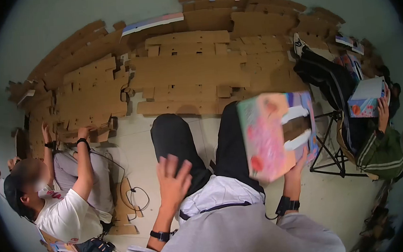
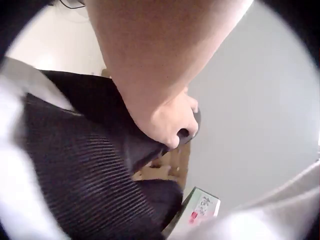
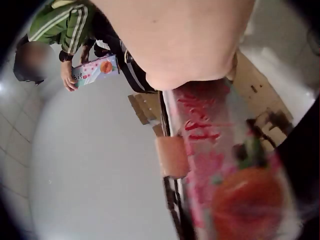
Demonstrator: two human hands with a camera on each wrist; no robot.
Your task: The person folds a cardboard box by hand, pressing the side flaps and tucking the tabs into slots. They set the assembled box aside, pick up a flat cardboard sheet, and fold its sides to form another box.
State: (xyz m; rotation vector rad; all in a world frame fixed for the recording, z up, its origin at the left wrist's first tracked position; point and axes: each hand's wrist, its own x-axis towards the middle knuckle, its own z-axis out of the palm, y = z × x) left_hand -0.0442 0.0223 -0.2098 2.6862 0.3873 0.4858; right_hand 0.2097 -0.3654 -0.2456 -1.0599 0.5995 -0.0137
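A colourful printed carton (image 1: 269,137) with a cut-out window stands tilted over the right thigh in the head view. My right hand (image 1: 299,162) grips its lower right side; in the right wrist view a finger (image 3: 172,156) lies over the edge of the carton (image 3: 205,135), and the rest of that hand is mostly hidden. My left hand (image 1: 174,182) hovers by the left thigh with fingers spread, holding nothing. In the left wrist view the left hand (image 2: 172,120) appears over the dark trousers, with a corner of the carton (image 2: 204,205) below.
Flattened cardboard sheets (image 1: 187,70) cover the floor ahead. A person in a white shirt (image 1: 71,214) sits at the left, near a black cable (image 1: 139,202). At the right, a person in a green jacket (image 1: 379,154) holds a similar carton (image 1: 367,101); a black folding stand (image 1: 329,158) is beside them.
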